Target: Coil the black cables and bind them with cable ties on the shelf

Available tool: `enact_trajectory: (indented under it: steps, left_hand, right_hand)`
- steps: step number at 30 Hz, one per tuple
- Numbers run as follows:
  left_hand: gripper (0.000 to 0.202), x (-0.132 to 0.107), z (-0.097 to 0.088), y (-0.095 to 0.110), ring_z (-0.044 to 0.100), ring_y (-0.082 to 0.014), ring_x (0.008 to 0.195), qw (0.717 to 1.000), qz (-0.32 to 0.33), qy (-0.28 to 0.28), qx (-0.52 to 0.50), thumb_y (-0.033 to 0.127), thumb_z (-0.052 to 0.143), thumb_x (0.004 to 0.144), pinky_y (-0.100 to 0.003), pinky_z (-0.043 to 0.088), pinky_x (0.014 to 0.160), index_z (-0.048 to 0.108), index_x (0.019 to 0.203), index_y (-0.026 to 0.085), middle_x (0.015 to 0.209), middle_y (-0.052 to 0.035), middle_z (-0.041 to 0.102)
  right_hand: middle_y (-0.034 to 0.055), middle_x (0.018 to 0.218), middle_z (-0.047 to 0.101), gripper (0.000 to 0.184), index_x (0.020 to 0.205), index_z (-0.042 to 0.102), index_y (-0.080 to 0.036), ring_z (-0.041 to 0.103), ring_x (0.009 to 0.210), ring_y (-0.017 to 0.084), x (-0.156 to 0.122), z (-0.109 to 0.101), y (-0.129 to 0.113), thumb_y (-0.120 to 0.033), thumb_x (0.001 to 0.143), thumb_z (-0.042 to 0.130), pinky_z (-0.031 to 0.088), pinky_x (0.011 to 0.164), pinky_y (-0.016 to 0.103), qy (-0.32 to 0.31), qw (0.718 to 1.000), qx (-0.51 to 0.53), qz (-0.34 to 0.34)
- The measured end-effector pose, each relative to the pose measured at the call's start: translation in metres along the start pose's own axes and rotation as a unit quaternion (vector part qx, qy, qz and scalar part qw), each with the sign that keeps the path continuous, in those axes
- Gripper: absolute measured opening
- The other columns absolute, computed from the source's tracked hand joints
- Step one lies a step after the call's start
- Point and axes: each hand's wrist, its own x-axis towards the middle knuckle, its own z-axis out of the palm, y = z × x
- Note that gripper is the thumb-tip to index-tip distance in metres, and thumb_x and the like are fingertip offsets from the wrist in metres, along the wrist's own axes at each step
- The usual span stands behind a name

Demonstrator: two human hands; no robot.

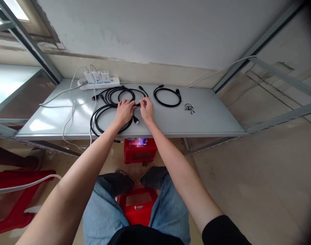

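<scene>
Several black cables lie looped over one another on the grey shelf. My left hand rests over these loops, its fingers closed around a black cable. Right beside it, my right hand pinches at the same stretch of cable; whether a thin tie is also between those fingertips I cannot make out. A cable plug with a light metal end sticks out below my hands. To the right sits a separate coiled black cable, both its connectors at the top. Farther right is a small heap of thin black ties.
A white power strip with chargers stands against the wall, its white cords trailing over the shelf's front edge. Under the grey shelf is a red stool with a lit screen on it. Metal posts frame both sides. Someone's leg shows at left.
</scene>
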Motion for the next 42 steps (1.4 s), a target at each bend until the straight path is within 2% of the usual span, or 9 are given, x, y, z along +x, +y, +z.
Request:
enact_trajectory:
  steps: [4,11,17,30,36,42]
  left_hand:
    - [0.028,-0.0002,-0.0010,0.0009,0.055,-0.0392,0.133,1.000,-0.002,-0.002,-0.002,0.033,0.043,0.110,-0.055,0.042,0.112,0.070,0.117,0.027,0.123,-0.0154,0.073]
    - [0.029,-0.0009,-0.0029,0.0025,0.054,-0.0392,0.133,1.000,-0.001,-0.004,-0.012,0.032,0.044,0.109,-0.056,0.041,0.115,0.070,0.118,0.027,0.123,-0.0152,0.073]
    - [0.030,-0.0005,-0.0018,0.0013,0.054,-0.0393,0.134,1.000,-0.002,-0.005,-0.008,0.033,0.043,0.110,-0.055,0.041,0.115,0.071,0.118,0.026,0.124,-0.0159,0.073]
    - [0.028,-0.0004,-0.0041,0.0045,0.054,-0.0396,0.134,1.000,-0.008,-0.011,-0.004,0.031,0.043,0.109,-0.056,0.042,0.114,0.070,0.114,0.025,0.124,-0.0163,0.073]
    - [0.027,-0.0005,-0.0050,0.0051,0.053,-0.0394,0.135,1.000,-0.010,-0.015,-0.002,0.031,0.043,0.109,-0.055,0.041,0.115,0.070,0.113,0.025,0.125,-0.0170,0.072]
    - [0.027,-0.0007,-0.0027,0.0031,0.053,-0.0387,0.134,1.000,-0.006,-0.007,0.002,0.031,0.043,0.110,-0.055,0.042,0.114,0.070,0.113,0.026,0.123,-0.0149,0.073]
  right_hand:
    - [0.0035,0.089,0.067,0.034,0.086,0.052,-0.027,0.063,0.087,0.021,-0.0016,-0.0007,-0.0011,-0.050,0.110,0.050,0.053,0.093,0.036,0.001,1.000,-0.003,-0.002]
    - [0.0024,0.087,0.065,0.036,0.087,0.048,-0.028,0.063,0.088,0.021,-0.0006,0.0010,0.0022,-0.054,0.111,0.048,0.053,0.092,0.035,0.011,1.000,-0.008,-0.003]
    - [0.0031,0.088,0.065,0.030,0.088,0.048,-0.028,0.063,0.088,0.021,-0.0016,0.0000,0.0005,-0.045,0.112,0.043,0.054,0.093,0.036,0.020,1.000,-0.002,0.006]
    - [0.0035,0.093,0.065,0.029,0.095,0.048,-0.028,0.063,0.088,0.021,-0.0029,-0.0008,0.0024,-0.049,0.114,0.041,0.055,0.096,0.038,0.059,0.998,0.015,0.007]
    - [0.0009,0.094,0.066,0.030,0.103,0.050,-0.028,0.064,0.080,0.017,-0.0035,-0.0004,-0.0011,-0.054,0.115,0.040,0.055,0.087,0.033,0.052,0.999,0.009,0.004]
    - [0.0006,0.091,0.071,0.031,0.108,0.048,-0.028,0.068,0.072,0.016,-0.0037,0.0024,-0.0033,-0.054,0.118,0.033,0.057,0.081,0.032,0.058,0.996,0.056,0.046]
